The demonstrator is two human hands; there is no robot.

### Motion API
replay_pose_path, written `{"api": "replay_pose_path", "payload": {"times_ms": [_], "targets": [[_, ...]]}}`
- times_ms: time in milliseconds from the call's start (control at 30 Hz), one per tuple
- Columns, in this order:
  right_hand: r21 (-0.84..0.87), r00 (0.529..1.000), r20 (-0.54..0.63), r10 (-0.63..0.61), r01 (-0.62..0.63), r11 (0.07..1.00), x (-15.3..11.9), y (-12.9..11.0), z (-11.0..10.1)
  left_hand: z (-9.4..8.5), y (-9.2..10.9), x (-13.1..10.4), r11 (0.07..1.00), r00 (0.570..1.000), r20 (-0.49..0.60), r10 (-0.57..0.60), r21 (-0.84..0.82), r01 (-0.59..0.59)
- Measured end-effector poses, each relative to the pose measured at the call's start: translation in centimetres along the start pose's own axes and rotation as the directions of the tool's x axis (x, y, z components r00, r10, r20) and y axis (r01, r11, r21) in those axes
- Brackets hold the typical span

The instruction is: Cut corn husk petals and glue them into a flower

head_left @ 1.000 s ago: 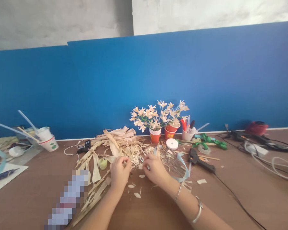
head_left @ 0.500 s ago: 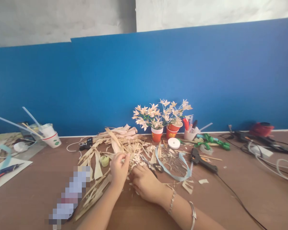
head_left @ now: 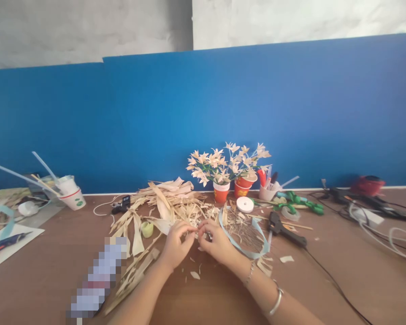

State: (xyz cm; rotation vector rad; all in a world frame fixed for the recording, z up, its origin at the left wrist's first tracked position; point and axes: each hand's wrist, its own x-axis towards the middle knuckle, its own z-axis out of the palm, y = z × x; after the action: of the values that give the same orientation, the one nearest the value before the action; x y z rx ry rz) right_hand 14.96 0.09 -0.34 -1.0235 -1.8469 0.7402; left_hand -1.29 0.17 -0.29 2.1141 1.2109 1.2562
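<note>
My left hand (head_left: pixel 179 243) and my right hand (head_left: pixel 217 243) meet fingertip to fingertip in front of a heap of dried husk strips (head_left: pixel 164 203). Each has thumb and fingers drawn together in a pinch. Whatever is between them is too small to make out. Pale husk scraps (head_left: pixel 195 275) lie on the brown table just below the hands. Beyond my left wrist sits a light green roll (head_left: pixel 147 229). A pale blue ribbon loop (head_left: pixel 253 255) curves around a bunch of thin wires (head_left: pixel 245 230) to the right of my right hand.
Husk flowers (head_left: pixel 216 160) stand in red paper cups (head_left: pixel 221 193) at the back. A white spool (head_left: pixel 245 204), a black glue gun (head_left: pixel 286 230) and green stems (head_left: pixel 299 202) lie right. A blurred-out object (head_left: pixel 99 277) is front left. White cables (head_left: pixel 375 232) run far right.
My right hand has lifted from the scraps and scissors to meet my left hand. The left hand has shifted slightly right and down. The view has tilted a little.
</note>
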Motion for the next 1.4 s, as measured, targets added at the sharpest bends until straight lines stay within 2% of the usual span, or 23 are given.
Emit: {"api": "replay_pose_path", "payload": {"times_ms": [67, 333, 500, 633, 800, 1000, 1200, 1400], "targets": [[0.03, 1.0, 0.002, 0.019, -0.019, 0.999, 0.3, 0.2, -0.5, 0.3, 0.0, -0.1, 1.0, 0.999, 0.036, 0.002, 0.013, -0.003], [0.1, 0.998, -0.062, 0.029, -0.022, 0.995, 0.4, 0.7, -0.2, 0.9, -0.3, -0.1, 0.998, 0.998, 0.003, -0.06, -0.006, 0.061], [0.007, 0.997, -0.07, -0.01, 0.011, 1.0, 0.3, 1.0, -0.3, 0.9, -0.1, -0.1, 0.997, 0.997, -0.003, -0.075, -0.023, 0.075], [-0.123, 0.992, -0.087, -0.09, 0.079, 0.989, 0.1, 0.6, -0.3, 1.0, 0.3, -0.2, 0.994, 0.998, -0.016, -0.055, 0.09, 0.057], [-0.213, 0.971, -0.172, -0.166, 0.128, 0.969, -0.2, -0.2, 0.4, 1.8, 1.1, -0.6, 0.958, 0.993, -0.119, -0.022, 0.281, 0.054], [-0.246, 0.95, -0.294, -0.109, 0.035, 0.969, 0.0, 0.1, 0.1, 1.8, 1.3, -0.6, 0.948, 0.972, -0.237, 0.004, 0.311, 0.072], [-0.183, 0.974, -0.181, -0.135, 0.101, 0.978, 0.1, 0.4, -0.3, 1.6, 1.1, -0.5, 0.971, 0.982, -0.189, -0.025, 0.23, 0.069], [-0.317, 0.959, -0.168, -0.229, 0.168, 0.934, -0.4, 0.2, 0.4, 2.1, 1.5, -0.7, 0.942, 0.984, -0.179, -0.014, 0.327, 0.072]]}}
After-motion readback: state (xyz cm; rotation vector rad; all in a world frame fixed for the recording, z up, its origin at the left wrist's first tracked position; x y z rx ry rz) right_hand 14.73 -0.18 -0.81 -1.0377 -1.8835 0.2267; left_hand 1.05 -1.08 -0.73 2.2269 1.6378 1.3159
